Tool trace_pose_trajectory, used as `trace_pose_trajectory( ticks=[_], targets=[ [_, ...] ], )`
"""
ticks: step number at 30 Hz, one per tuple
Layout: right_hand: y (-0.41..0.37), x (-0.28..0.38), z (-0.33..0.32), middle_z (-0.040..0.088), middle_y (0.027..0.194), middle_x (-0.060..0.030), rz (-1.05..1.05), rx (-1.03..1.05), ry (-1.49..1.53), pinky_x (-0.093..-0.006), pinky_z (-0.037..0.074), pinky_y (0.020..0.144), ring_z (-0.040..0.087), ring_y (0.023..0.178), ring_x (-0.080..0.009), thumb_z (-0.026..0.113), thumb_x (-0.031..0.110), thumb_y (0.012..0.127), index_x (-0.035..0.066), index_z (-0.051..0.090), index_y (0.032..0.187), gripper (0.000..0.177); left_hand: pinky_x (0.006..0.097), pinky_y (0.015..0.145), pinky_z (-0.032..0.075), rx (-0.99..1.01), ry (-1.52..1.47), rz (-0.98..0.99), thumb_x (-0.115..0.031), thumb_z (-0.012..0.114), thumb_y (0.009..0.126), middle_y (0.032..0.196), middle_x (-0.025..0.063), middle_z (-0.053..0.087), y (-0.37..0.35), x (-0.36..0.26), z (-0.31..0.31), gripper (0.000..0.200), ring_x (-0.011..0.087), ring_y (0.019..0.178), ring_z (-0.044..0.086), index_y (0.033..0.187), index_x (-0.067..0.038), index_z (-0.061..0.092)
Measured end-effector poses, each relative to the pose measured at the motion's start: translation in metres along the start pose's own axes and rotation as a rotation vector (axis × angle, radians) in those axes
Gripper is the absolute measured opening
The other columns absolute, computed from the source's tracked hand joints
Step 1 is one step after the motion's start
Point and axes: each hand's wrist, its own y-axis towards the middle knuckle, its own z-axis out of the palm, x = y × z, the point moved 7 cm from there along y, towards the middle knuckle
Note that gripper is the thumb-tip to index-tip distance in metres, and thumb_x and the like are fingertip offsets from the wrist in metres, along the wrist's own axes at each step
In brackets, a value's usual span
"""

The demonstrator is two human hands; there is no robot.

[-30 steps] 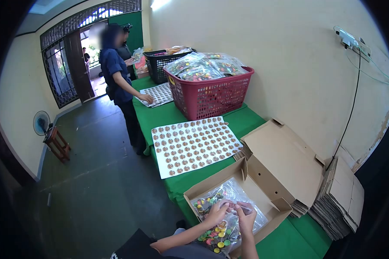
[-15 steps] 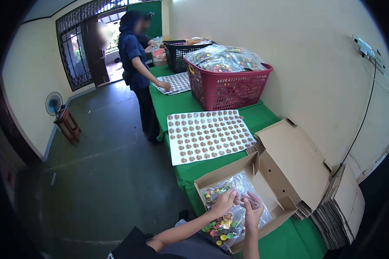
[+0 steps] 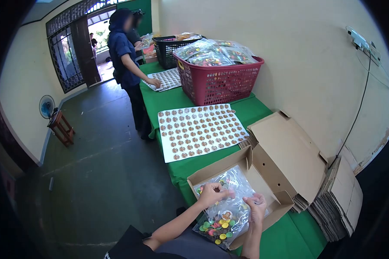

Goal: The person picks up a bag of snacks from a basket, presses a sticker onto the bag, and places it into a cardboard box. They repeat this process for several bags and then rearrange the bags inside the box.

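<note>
An open cardboard box [image 3: 220,167] stands on the green table at the lower middle. Over it, a clear plastic bag [image 3: 235,214] with colourful round pieces at its bottom and a round sticker on its front hangs tilted. My left hand [image 3: 211,195] is at the bag's upper left, fingers curled together; what they pinch is too small to make out. With closed fingers, my right hand [image 3: 256,208] grips the bag's upper right edge. More colourful pieces in plastic show inside the box behind my left hand.
A sheet of round stickers [image 3: 201,131] lies beyond the box. Behind it stands a red basket [image 3: 218,82] piled with filled bags, then a black basket [image 3: 166,54]. Folded cardboard [image 3: 289,151] leans at right. Two people stand along the table's far end.
My left hand has moved left, away from my right hand, and the bag's upper part is more spread out between them. The view has shifted slightly.
</note>
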Motion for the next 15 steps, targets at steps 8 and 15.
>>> trace_pose_trajectory(
  ticks=[8,15],
  targets=[
    [0.009,-0.012,-0.005,0.056,0.07,-0.0065,0.159,0.024,0.28,-0.0274,0.046,0.06,0.055,0.064,-0.0144,0.062,0.002,0.068,0.005,0.049,0.088,0.024,0.018,0.045,0.042,0.063,-0.184,0.002,-0.017,0.066,0.071,0.07,0.0055,0.061,0.006,0.007,0.002,0.019,0.0051,0.053,0.052,0.067,-0.001,0.055],
    [0.0,0.005,-0.015,0.054,0.083,-0.0051,0.073,-0.171,0.375,-0.029,0.043,0.069,0.052,0.077,-0.0139,0.06,0.01,0.073,0.005,0.05,0.089,0.02,0.0225,0.072,0.044,0.505,0.021,-0.097,-0.017,0.061,0.075,0.094,0.0081,0.058,-0.023,0.013,0.023,0.032,0.0099,0.086,0.054,0.101,0.001,0.053]
  ],
)
